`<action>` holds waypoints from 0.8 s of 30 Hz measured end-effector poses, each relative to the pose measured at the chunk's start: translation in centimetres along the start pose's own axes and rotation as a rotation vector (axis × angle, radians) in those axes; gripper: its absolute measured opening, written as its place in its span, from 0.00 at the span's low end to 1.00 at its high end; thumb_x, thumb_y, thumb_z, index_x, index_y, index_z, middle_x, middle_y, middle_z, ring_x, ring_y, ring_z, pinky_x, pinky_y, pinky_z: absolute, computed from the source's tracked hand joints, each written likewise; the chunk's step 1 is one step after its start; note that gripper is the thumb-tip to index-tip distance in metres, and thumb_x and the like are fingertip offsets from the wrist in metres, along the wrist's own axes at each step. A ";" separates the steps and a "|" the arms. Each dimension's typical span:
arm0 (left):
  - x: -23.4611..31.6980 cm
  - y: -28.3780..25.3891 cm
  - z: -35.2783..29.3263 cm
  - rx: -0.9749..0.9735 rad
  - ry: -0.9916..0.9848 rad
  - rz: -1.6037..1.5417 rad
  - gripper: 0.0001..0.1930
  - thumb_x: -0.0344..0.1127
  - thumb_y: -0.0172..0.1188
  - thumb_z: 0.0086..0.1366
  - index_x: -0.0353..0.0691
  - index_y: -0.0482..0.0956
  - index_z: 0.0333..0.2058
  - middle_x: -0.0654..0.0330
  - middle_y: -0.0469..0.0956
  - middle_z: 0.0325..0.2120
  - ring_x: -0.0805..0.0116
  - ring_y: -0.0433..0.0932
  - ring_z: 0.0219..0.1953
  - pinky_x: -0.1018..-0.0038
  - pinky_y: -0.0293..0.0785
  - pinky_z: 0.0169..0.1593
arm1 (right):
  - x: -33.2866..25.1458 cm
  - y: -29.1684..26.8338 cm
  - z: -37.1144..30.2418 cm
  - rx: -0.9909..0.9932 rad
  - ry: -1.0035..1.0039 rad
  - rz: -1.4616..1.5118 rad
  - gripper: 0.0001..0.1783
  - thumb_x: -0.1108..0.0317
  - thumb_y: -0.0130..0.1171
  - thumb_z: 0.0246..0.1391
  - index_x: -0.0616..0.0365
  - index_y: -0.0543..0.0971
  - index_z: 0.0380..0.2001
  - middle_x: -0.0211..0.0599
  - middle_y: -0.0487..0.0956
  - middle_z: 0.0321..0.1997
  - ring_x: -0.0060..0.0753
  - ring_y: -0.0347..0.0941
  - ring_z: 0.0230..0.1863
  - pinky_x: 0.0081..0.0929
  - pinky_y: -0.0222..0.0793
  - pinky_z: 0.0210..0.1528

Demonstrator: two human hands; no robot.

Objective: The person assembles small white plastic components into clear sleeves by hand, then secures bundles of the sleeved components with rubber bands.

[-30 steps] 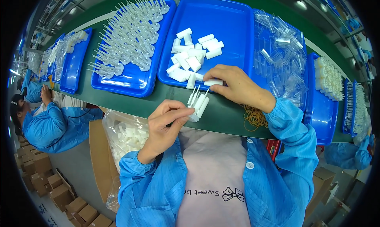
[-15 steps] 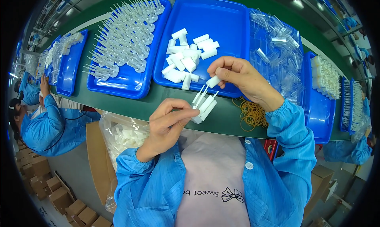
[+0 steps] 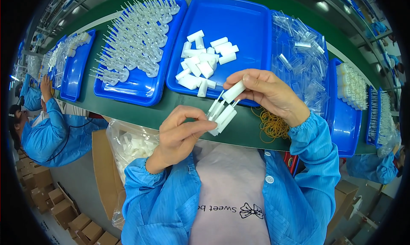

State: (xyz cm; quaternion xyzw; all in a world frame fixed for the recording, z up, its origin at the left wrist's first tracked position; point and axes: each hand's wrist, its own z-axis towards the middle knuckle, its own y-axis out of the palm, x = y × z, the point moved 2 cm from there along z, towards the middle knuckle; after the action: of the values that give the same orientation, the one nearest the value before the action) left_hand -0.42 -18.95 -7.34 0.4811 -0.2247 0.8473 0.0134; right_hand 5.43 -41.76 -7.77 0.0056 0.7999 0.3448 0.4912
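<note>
My left hand (image 3: 181, 134) pinches the base of a small clear plastic piece with thin upright prongs (image 3: 222, 100), just above the table's near edge. White cylinders (image 3: 225, 118) sit on some of its prongs; the fingers hide the base. My right hand (image 3: 273, 93) grips another white cylinder (image 3: 234, 92) between thumb and fingers. That cylinder is tilted, its lower end close to the prong tips; whether it touches them I cannot tell. Beyond my hands, a pile of loose white cylinders (image 3: 199, 66) lies in a blue tray (image 3: 239, 20).
At left, a blue tray (image 3: 128, 100) carries rows of pronged clear pieces (image 3: 132, 42). Clear tubes (image 3: 299, 59) fill the right tray. Yellowish rubber bands (image 3: 274, 125) lie by my right wrist. A bag of white pieces (image 3: 134, 149) sits in a cardboard box (image 3: 104, 172). A co-worker (image 3: 55, 136) is at left.
My right hand has shifted slightly right and toward me. The cylinder in its fingers has tilted and shows more of its length. My left hand stays nearly in place with the pronged piece.
</note>
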 end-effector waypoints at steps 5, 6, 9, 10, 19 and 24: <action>0.9 -0.1 0.6 -0.067 0.172 0.191 0.19 0.19 0.62 0.38 0.40 0.83 0.34 0.60 0.75 0.30 0.62 0.75 0.31 0.74 0.72 0.32 | -0.6 0.2 -0.8 0.032 -0.018 -0.202 0.16 0.65 0.58 0.56 0.62 0.77 0.44 0.37 0.79 0.41 0.24 0.74 0.41 0.20 0.70 0.47; 0.9 0.0 0.6 -0.091 0.213 0.206 0.19 0.20 0.62 0.38 0.41 0.83 0.34 0.60 0.75 0.31 0.62 0.75 0.31 0.73 0.72 0.32 | -0.7 0.2 -0.9 0.047 -0.033 -0.265 0.14 0.63 0.59 0.55 0.61 0.77 0.41 0.35 0.78 0.39 0.23 0.74 0.40 0.20 0.69 0.46; 1.1 0.2 0.7 -0.121 0.295 0.259 0.19 0.21 0.62 0.38 0.41 0.83 0.34 0.60 0.75 0.31 0.63 0.76 0.31 0.73 0.74 0.32 | -0.5 0.3 -1.0 0.035 -0.008 -0.324 0.12 0.62 0.61 0.54 0.59 0.78 0.35 0.31 0.78 0.36 0.20 0.72 0.38 0.19 0.68 0.43; 1.2 0.3 0.8 -0.128 0.334 0.297 0.18 0.22 0.62 0.39 0.41 0.83 0.34 0.60 0.75 0.31 0.63 0.76 0.31 0.73 0.74 0.32 | -0.3 0.5 -1.0 0.008 0.033 -0.321 0.10 0.63 0.61 0.53 0.59 0.78 0.33 0.30 0.77 0.34 0.18 0.71 0.36 0.18 0.66 0.42; 0.8 0.3 -0.7 0.085 0.048 0.240 0.16 0.26 0.67 0.48 0.37 0.80 0.38 0.54 0.77 0.36 0.61 0.79 0.33 0.73 0.75 0.32 | 0.1 3.2 -1.7 -0.004 -0.128 -0.596 0.08 0.67 0.60 0.53 0.58 0.77 0.34 0.30 0.77 0.33 0.19 0.71 0.37 0.21 0.66 0.43; 0.6 -0.2 -1.8 0.058 -0.121 0.117 0.14 0.23 0.66 0.49 0.36 0.80 0.37 0.56 0.77 0.34 0.63 0.78 0.32 0.74 0.74 0.32 | -0.7 2.9 0.2 0.091 -0.512 -1.201 0.14 0.71 0.60 0.48 0.56 0.77 0.41 0.34 0.77 0.37 0.32 0.72 0.40 0.29 0.64 0.46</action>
State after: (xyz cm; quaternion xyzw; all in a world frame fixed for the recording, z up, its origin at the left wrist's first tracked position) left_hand -2.14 -18.15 -7.53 0.5176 -0.2282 0.8222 -0.0638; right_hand 5.00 -39.62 -5.69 -0.3397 0.5353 -0.0359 0.7725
